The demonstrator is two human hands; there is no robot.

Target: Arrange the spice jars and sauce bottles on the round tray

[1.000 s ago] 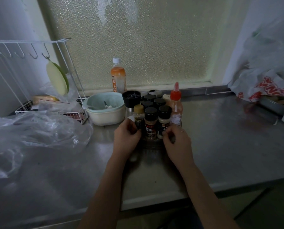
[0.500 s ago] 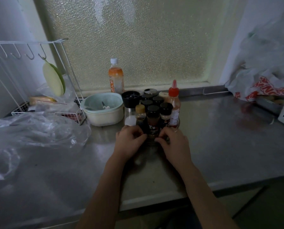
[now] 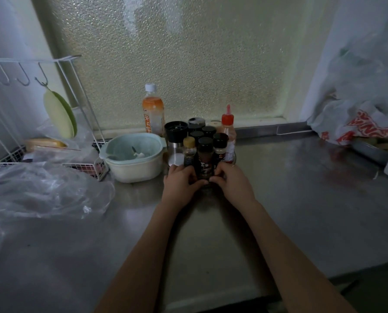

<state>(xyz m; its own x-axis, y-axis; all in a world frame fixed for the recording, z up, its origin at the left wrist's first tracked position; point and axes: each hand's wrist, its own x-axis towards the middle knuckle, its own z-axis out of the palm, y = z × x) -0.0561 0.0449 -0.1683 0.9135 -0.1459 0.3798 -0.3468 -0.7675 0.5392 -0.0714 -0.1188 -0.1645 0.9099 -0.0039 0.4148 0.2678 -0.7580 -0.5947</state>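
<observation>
Since both hands cup the cluster's near edge, the left hand (image 3: 180, 182) and right hand (image 3: 231, 182) curled against the front dark-capped spice jar (image 3: 204, 159), pressure should be even and low, or the red-capped sauce bottle (image 3: 228, 134) behind may tip; the tray is hidden.
</observation>
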